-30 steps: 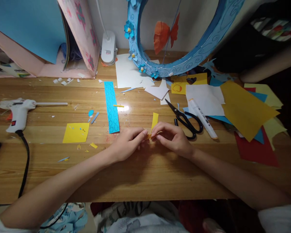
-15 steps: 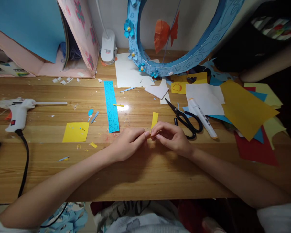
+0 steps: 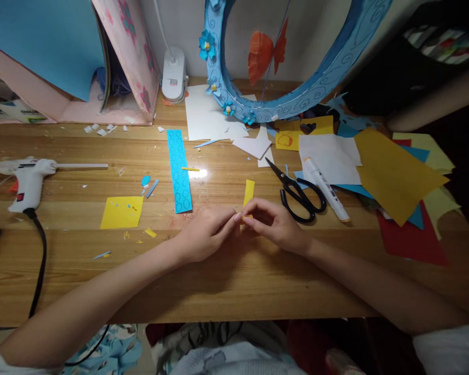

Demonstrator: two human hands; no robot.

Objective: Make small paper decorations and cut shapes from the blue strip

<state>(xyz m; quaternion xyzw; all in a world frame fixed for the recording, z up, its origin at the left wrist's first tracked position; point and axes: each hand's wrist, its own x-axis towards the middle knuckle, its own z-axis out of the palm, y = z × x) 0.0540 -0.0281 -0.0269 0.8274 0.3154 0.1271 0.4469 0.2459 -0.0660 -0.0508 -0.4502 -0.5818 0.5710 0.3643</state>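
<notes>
My left hand [image 3: 209,233] and my right hand [image 3: 275,224] meet fingertip to fingertip over the front of the wooden desk. Between their pinched fingers shows a small strip of yellow paper [image 3: 248,216], mostly covered by the fingertips. Just beyond my right fingers lies a flat yellow paper strip [image 3: 249,191]. Black-handled scissors [image 3: 297,190] rest to the right of it, blades apart and pointing away to the left. Left of my hands is a blue paper strip [image 3: 179,172] drawn with rows of circles, with a thin yellow sliver [image 3: 190,169] across its right edge.
A white glue gun [image 3: 31,177] with a black cable lies at the left. Nearby are a yellow paper square [image 3: 122,212] and scraps. A blue decorated ring [image 3: 266,110] stands at the back. A marker [image 3: 325,188] and coloured sheets [image 3: 398,172] cover the right.
My right hand has shifted slightly down and left, and its fingers have turned around the small yellow paper. The scissors' handle shows more fully. Other things lie as before.
</notes>
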